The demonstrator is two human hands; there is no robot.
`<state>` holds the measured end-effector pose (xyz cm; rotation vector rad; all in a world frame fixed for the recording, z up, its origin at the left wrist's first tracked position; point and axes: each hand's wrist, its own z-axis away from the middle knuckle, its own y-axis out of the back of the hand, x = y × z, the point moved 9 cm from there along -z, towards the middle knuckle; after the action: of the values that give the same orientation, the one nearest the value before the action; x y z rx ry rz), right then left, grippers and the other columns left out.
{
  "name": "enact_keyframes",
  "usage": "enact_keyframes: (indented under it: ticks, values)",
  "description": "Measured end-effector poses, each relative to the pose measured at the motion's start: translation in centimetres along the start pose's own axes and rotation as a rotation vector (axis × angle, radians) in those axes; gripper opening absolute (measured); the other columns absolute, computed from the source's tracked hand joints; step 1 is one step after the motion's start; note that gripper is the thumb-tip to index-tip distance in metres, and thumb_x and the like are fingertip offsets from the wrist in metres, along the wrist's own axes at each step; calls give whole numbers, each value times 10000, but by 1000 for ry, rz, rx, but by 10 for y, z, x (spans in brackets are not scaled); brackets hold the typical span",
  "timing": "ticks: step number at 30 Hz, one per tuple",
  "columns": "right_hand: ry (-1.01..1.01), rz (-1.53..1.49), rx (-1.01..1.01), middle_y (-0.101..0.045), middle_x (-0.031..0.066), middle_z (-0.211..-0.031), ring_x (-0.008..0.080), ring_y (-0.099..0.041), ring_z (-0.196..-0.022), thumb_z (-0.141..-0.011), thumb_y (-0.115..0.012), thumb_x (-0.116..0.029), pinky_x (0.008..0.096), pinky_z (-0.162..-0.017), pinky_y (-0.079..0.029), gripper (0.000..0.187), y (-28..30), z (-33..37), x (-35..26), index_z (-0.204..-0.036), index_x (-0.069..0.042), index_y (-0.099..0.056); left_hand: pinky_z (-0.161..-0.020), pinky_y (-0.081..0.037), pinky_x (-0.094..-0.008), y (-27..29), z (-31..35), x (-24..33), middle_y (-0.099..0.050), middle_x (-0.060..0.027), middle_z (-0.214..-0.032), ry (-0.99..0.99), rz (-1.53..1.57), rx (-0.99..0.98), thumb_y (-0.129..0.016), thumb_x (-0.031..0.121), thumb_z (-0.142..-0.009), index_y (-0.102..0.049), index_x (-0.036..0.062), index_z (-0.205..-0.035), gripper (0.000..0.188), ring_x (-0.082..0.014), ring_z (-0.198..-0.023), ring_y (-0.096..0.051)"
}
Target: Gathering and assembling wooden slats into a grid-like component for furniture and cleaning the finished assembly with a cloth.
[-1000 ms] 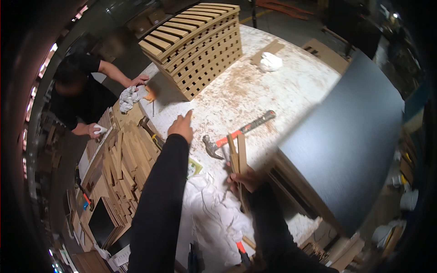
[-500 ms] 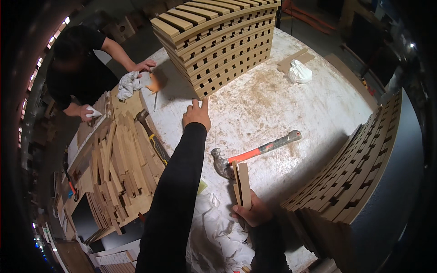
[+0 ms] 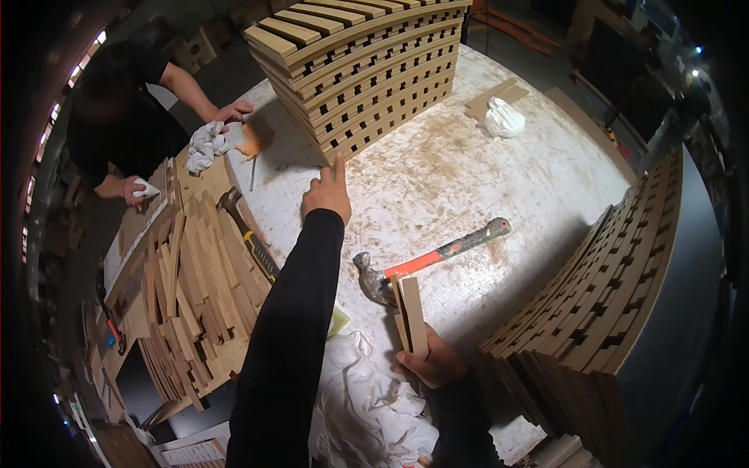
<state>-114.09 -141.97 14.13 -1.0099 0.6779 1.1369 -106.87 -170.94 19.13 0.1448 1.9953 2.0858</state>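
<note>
My left hand [image 3: 328,195] reaches out over the white worktable, its index finger extended to the lower near corner of a tall stack of slatted wooden panels [image 3: 374,93]. The other fingers of that hand are partly bent, and nothing shows in them. Close to me, my right hand [image 3: 433,360] grips a few short wood strips [image 3: 413,316] that stand roughly upright. Just beyond those strips lies a claw hammer [image 3: 425,261] with a red and black handle, its head partly hidden behind them.
Crumpled white cloth [image 3: 374,398] lies by my right wrist. More slatted panels [image 3: 585,312] lean at right. Loose wood strips [image 3: 203,273] and a second hammer [image 3: 250,238] lie at left. Across from them, a co-worker [image 3: 117,117] holds a white bottle [image 3: 146,188]. A white bundle [image 3: 504,117] sits farther back.
The whole view has shifted slightly. My left index finger now points out more, with the other fingers drawn in. My right hand still grips the wood strips.
</note>
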Motion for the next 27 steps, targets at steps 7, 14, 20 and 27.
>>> enact_keyframes:
  ticks: [7, 14, 20, 27]
  values:
    - [16, 32, -10, -568, 95, -875, 135, -579, -687, -767, -549, -42, 274, -636, -474, 429, -2, 0, -3, -1175, -10, -421, -802, -466, -357, 6, -2, -1, -426, -155, -1175, 6, 44, 48, -453, 49, -785, -62, 154, -1394, 731, -308, -954, -524]
    - [9, 59, -11, -568, 85, -851, 124, -568, -656, -774, -547, -58, 271, -627, -469, 423, -3, 3, -8, -1180, -30, -431, -812, -463, -369, 4, -1, 2, -414, -154, -1193, 35, 52, 38, -425, 79, -828, -48, 159, -1397, 687, -310, -977, -512]
    - [8, 89, 5, -570, 79, -818, 137, -562, -667, -772, -552, -65, 278, -650, -462, 429, -3, 5, -12, -1183, -33, -432, -805, -465, -374, 5, -1, 2, -427, -156, -1169, 32, 44, 52, -439, 85, -820, -58, 161, -1396, 695, -314, -959, -517]
    - [11, 113, 3, -577, 73, -780, 141, -564, -687, -761, -568, -87, 283, -667, -455, 451, -4, 5, -13, -1190, -51, -437, -798, -469, -382, 7, -1, 0, -433, -165, -1161, 24, 50, 53, -460, 76, -804, -37, 161, -1396, 733, -317, -949, -523]
